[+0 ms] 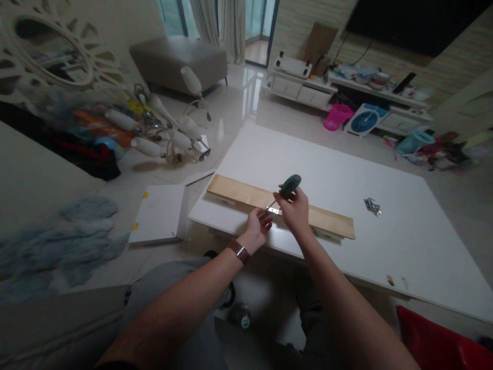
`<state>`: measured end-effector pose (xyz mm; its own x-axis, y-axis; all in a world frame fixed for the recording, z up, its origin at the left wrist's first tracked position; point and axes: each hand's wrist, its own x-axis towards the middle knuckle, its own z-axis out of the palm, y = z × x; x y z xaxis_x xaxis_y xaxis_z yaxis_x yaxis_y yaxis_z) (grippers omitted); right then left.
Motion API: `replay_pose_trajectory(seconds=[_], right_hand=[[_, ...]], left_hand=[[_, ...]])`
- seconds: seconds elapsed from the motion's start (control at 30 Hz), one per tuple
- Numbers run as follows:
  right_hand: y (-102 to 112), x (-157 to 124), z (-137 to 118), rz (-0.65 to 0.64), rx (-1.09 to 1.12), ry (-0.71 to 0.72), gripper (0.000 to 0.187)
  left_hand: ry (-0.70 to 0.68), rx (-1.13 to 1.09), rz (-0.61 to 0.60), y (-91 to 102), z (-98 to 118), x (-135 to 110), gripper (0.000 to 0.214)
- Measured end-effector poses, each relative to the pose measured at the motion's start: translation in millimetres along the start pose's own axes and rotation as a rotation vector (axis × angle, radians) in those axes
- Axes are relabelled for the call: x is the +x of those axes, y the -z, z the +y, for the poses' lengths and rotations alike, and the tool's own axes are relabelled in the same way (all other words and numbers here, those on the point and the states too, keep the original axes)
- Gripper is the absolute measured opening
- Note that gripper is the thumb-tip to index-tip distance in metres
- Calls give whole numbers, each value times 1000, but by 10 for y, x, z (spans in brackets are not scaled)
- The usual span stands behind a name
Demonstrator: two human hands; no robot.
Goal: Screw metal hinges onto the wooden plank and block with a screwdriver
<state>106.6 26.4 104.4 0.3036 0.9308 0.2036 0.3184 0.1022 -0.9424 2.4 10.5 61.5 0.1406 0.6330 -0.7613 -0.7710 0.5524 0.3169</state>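
Observation:
My right hand (295,208) is closed around a screwdriver (290,185) with a green and black handle. Its thin shaft slants down and left to a small metal bracket (273,210) with holes, at the near edge of a long wooden plank (246,193). Close against the shaft's tip and the bracket's left end, my left hand (259,228) has its fingers curled together. What they pinch is too small to make out. The plank lies across a large white panel (385,180), near its front edge.
Several metal plates (372,206) lie on the panel's right side, with small hardware (390,280) nearer its front edge. A white board (157,213) lies left on the floor, below a chandelier (169,128). Something red (442,341) is at lower right. Between my legs stands a bottle (241,314).

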Motion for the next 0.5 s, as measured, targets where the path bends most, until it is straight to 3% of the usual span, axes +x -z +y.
replay_pose_trajectory(seconds=[0.27, 0.5], right_hand=[[-6, -21, -78, -93, 54, 28, 19], [-6, -26, -103, -109, 112, 35, 23]], left_hand=[[-1, -2, 5, 2, -7, 16, 7], [-16, 2, -37, 21, -25, 35, 7]])
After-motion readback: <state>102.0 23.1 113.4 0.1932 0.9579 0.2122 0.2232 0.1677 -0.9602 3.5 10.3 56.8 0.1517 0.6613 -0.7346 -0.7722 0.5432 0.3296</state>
